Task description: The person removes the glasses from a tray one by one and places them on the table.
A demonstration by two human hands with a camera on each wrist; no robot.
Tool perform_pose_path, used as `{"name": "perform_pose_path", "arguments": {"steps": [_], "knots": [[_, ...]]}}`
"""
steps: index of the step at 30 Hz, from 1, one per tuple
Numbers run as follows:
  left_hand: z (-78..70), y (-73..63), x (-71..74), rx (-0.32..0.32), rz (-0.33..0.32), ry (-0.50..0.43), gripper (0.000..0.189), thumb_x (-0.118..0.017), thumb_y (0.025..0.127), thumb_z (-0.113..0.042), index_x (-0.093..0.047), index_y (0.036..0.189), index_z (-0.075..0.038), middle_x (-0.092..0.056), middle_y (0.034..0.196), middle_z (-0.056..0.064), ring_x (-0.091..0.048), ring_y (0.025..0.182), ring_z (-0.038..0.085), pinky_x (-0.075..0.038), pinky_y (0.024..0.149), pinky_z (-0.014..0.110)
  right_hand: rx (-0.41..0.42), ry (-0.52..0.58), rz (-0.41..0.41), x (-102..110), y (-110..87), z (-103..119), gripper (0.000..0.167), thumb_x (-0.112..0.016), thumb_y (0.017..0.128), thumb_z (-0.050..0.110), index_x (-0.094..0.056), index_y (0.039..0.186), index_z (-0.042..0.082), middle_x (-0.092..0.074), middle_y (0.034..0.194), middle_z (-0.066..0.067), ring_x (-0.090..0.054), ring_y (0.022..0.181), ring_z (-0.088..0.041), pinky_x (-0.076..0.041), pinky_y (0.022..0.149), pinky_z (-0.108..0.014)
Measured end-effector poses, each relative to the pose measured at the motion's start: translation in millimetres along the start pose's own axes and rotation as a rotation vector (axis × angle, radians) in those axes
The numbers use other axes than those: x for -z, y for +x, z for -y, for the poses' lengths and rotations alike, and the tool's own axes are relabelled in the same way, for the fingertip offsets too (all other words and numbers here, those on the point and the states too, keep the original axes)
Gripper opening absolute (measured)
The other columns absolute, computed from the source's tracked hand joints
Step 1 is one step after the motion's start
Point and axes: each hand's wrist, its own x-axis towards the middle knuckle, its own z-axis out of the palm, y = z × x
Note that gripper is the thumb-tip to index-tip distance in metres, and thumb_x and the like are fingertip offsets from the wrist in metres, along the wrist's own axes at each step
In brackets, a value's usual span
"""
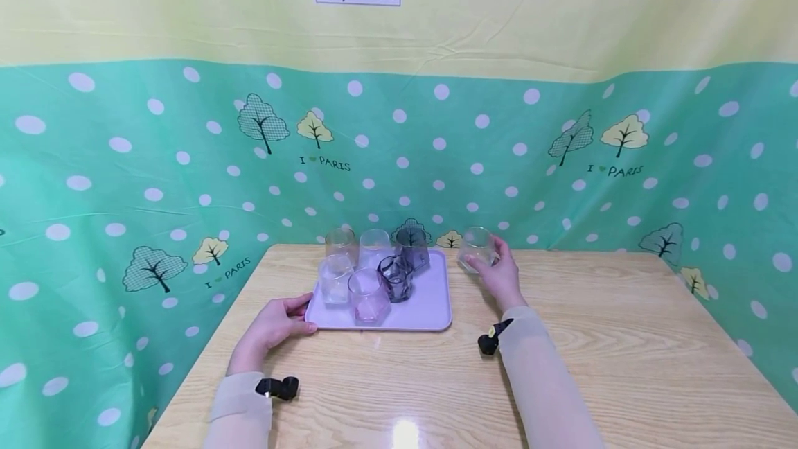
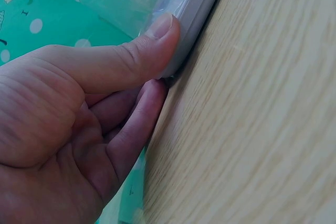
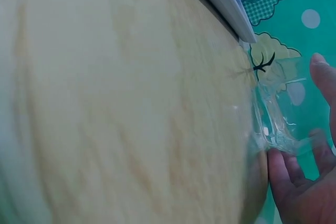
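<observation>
A lilac tray lies on the table with several drinking glasses on it. My left hand is at the tray's left front corner. In the left wrist view the thumb lies on the rim and the other fingers curl against the outer side and underside. Just right of the tray, near the table's back edge, my right hand grips a clear glass from its right side. Seen from the right wrist, thumb and fingers are around the upright clear glass.
On the tray, an amber glass, a clear glass and a dark grey glass stand behind. Another clear glass, a pinkish glass and a dark faceted glass are in front. A patterned curtain hangs behind the wooden table.
</observation>
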Motion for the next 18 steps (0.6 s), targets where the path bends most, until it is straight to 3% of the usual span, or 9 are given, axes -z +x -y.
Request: {"name": "perform_pose_path", "arguments": {"steps": [18], "knots": [[-2.6, -1.1, 1.8, 0.007, -0.001, 0.011, 0.086, -0.097, 0.078, -0.019, -0.056, 0.152, 0.000, -0.070, 0.136, 0.024, -0.060, 0.133, 0.041, -0.040, 0.117, 0.061, 0.024, -0.041, -0.002, -5.7, -3.9, 1.8, 0.094, -0.077, 0.100, 0.037, -0.019, 0.172, 0.023, -0.024, 0.175, -0.019, -0.027, 0.157, -0.047, -0.024, 0.126, -0.063]]}}
